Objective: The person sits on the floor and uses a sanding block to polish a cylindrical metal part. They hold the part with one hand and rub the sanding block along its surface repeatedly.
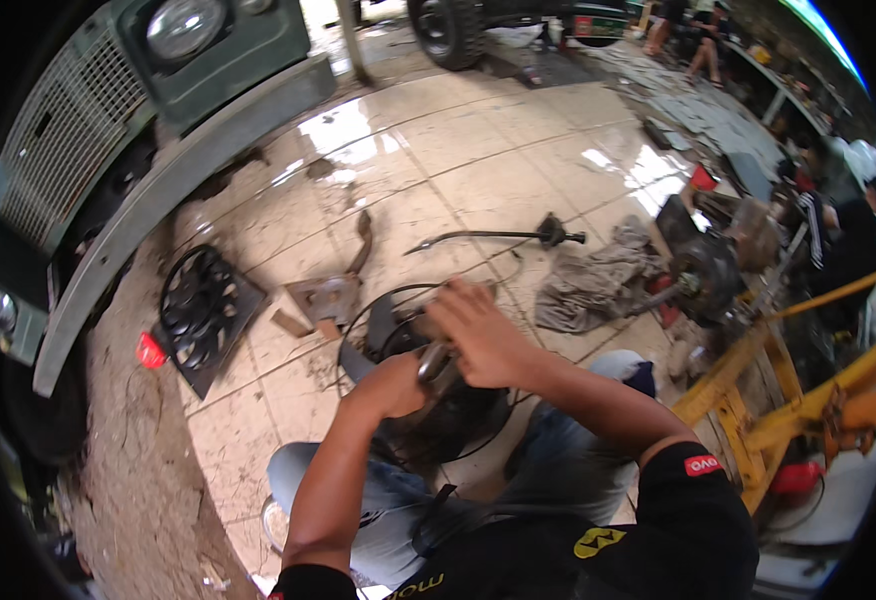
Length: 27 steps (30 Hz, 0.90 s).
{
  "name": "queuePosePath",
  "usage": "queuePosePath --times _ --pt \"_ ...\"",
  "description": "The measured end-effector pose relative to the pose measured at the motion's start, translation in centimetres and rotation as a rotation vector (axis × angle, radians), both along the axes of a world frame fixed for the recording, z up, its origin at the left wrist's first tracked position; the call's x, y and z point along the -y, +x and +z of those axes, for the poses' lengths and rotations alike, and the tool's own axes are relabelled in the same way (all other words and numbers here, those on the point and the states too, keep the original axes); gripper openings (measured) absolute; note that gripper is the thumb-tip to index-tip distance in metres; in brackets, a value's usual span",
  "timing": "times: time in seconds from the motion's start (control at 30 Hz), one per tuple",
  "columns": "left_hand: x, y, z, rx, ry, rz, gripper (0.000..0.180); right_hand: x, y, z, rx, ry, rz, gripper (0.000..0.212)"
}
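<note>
Between my bent knees, a dark round mechanical part point(458, 425) sits low on the floor, with a thin black cable point(513, 425) looped around it. My left hand point(398, 387) is closed around a metal tool point(435, 362), whose rounded grey end shows beside the thumb. Just ahead and to the right, my right hand point(481, 335) reaches over the top of the part, fingers together and bent over something mostly hidden beneath them. The tool's far end is covered by the hands, so its exact kind is unclear.
A black fan point(198, 308) lies at left near a green vehicle's bumper point(173, 200). Ahead are a pedal-like metal bracket point(328, 297), a curved rod point(478, 236) and a grey rag point(598, 280). At right stand a dark drum-shaped part point(706, 275) and a yellow metal frame point(728, 385).
</note>
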<state>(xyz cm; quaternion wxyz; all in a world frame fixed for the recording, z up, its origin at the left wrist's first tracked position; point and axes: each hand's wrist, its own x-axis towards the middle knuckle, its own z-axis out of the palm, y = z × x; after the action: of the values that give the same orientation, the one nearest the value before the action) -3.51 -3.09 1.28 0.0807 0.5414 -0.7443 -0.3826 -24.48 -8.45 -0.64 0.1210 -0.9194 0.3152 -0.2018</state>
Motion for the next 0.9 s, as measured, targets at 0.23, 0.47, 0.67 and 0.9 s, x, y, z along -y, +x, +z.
queuePosePath --times 0.23,0.47,0.67,0.9 --pt "-0.4 0.5 -0.8 0.08 0.042 0.012 0.048 2.1 -0.4 0.3 -0.183 0.119 -0.087 0.078" --pt "-0.8 1.8 -1.7 -0.029 0.023 0.001 0.048 3.5 -0.4 -1.5 -0.161 0.165 -0.162 0.078" --pt "-1.5 4.2 -2.7 -0.039 0.021 0.005 0.044 -0.9 3.2 0.4 -0.047 -0.044 0.096 0.076" --pt "-0.6 1.3 -0.5 0.116 0.03 0.017 0.042 0.7 1.7 -0.1 -0.228 -0.028 -0.036 0.085"
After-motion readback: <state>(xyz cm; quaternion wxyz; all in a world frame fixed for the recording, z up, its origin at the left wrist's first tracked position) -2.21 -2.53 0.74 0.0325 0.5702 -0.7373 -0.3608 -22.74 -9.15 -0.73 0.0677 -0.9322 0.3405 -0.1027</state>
